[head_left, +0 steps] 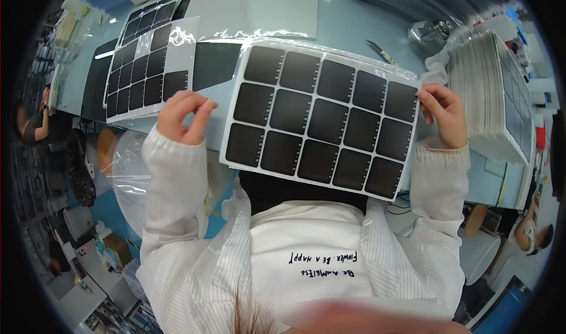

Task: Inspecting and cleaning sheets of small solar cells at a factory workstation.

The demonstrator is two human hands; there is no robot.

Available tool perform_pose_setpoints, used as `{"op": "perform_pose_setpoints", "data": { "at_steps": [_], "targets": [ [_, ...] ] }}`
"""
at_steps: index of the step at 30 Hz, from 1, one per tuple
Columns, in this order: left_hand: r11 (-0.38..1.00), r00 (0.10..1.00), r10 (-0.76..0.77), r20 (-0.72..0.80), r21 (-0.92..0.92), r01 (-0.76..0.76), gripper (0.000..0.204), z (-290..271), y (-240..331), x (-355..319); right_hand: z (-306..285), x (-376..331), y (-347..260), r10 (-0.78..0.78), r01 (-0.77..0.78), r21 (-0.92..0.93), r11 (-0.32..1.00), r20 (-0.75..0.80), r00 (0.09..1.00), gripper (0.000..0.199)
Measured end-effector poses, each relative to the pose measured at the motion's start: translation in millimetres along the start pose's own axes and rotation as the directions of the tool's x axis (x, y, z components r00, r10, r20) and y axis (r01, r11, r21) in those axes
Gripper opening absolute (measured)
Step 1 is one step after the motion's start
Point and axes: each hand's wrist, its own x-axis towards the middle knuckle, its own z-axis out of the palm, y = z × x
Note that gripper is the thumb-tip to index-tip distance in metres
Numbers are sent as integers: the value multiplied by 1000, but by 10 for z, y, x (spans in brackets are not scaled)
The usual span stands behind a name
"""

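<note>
While right grip [445,109] pinches sheet [312,96] | clear jar [428,34] beyond | contents unclear

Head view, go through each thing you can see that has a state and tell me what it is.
Large sheet of black squares: flat, all fifteen squares present
Right hand: closed on that sheet's right edge
Left hand: fingers curled, any hold unclear
Sheet at upper left: partly bare of squares
Stack of sheets: piled high
Bladed tool: lying on the table
</note>
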Motion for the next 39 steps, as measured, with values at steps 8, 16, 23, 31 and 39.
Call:
{"op": "perform_pose_setpoints", "data": {
  "at_steps": [8, 16, 23, 31, 39],
  "targets": [
    [997, 986, -14, 168, -78, 28, 19, 57, 68, 151, 71, -253, -245, 114, -120, 48, 992, 115, 987, 17],
    [984, 928, -99, 360, -100, 144, 18, 22, 6, 155, 232, -392, -313, 191, -189, -34, 981, 157, 969, 9],
    [932, 900, -8, 436, -324, 165, 19, -67, -34, 160, 260, -497, -351, 203, -195, -59, 979, 161, 966, 12],
    [853, 911, 104, 398, -507, 125, 18, -68, -75, 125, 175, -626, -381, 40, -56, 104, 993, 157, 987, 16],
    [831, 902, 130, 412, -542, 128, 18, -85, -54, 91, 100, -729, -377, 38, -67, 170, 983, 169, 985, 13]
  ]
}}
